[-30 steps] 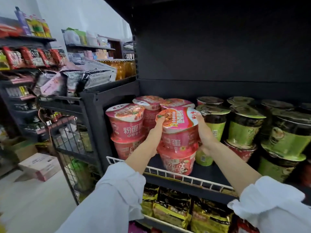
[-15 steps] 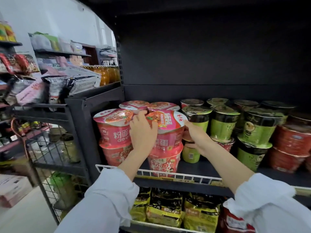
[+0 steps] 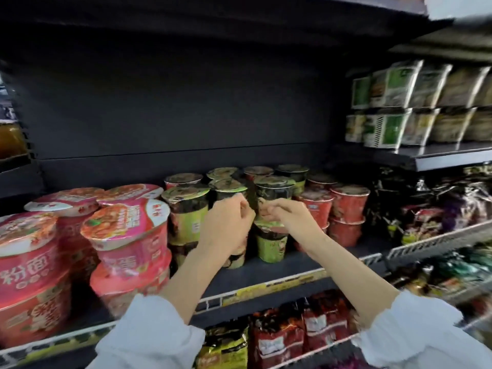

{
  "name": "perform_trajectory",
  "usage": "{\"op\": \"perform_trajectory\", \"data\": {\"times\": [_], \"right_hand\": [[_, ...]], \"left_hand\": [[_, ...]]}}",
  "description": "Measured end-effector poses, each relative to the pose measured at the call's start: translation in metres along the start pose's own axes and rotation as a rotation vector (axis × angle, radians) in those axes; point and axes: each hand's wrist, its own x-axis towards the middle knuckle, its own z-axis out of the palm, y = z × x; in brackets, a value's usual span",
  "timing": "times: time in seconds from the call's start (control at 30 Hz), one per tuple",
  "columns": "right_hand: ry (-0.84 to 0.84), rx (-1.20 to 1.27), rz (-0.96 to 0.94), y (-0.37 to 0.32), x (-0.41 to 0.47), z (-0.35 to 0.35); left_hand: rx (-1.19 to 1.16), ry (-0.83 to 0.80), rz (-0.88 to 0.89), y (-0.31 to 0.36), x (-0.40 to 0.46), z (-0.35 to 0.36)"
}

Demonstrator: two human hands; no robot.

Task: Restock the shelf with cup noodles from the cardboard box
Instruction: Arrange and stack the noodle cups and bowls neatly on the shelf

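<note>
back panel (image 3: 173,102): dark, matte | upper right shelf (image 3: 452,153) (dim light)

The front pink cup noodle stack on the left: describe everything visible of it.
The front pink cup noodle stack is two wide bowl-shaped cups, one on the other, upright at the shelf front. Glossy shrink-wrapped sides, pink-and-white lid with a food picture and Chinese lettering. More pink cups crowd beside and behind; neither hand touches it.

Both hands reach into the shelf (image 3: 292,265) among the green cups (image 3: 187,217). The left hand (image 3: 226,227) and right hand (image 3: 287,218) have curled fingers, close together, in front of a green cup stack (image 3: 271,245); blur hides any grip. Pink bowls (image 3: 127,235) stand left, red cups (image 3: 346,209) right.
</note>
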Motion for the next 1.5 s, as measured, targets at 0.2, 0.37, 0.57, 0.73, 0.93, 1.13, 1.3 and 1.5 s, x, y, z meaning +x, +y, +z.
{"op": "perform_trajectory", "data": {"times": [0.2, 0.37, 0.57, 0.73, 0.93, 1.13, 1.3, 1.5], "right_hand": [[0.203, -0.255, -0.058, 0.058, 0.034, -0.12], [0.263, -0.547, -0.127, 0.102, 0.086, -0.208], [-0.12, -0.971, -0.152, 0.127, 0.158, -0.241], [-0.098, -1.312, -0.323, 0.153, 0.172, -0.232], [-0.066, -1.354, -0.401, 0.168, 0.178, -0.245], [-0.045, -1.41, -0.404, 0.168, 0.175, -0.242], [-0.048, -1.485, -0.356, 0.169, 0.159, -0.226], [-0.065, -1.562, -0.362, 0.175, 0.159, -0.239]], "left_hand": [[-0.044, -0.119, 0.105, 0.07, 0.044, 0.089], [-0.005, -0.233, 0.165, 0.113, 0.104, 0.175], [0.261, -0.393, 0.145, 0.131, 0.147, 0.225], [0.485, -0.419, 0.161, 0.122, 0.147, 0.229], [0.473, -0.407, 0.155, 0.119, 0.149, 0.23], [0.459, -0.41, 0.147, 0.12, 0.148, 0.227], [0.436, -0.376, 0.094, 0.129, 0.15, 0.233], [0.411, -0.354, 0.086, 0.128, 0.153, 0.236]]}}
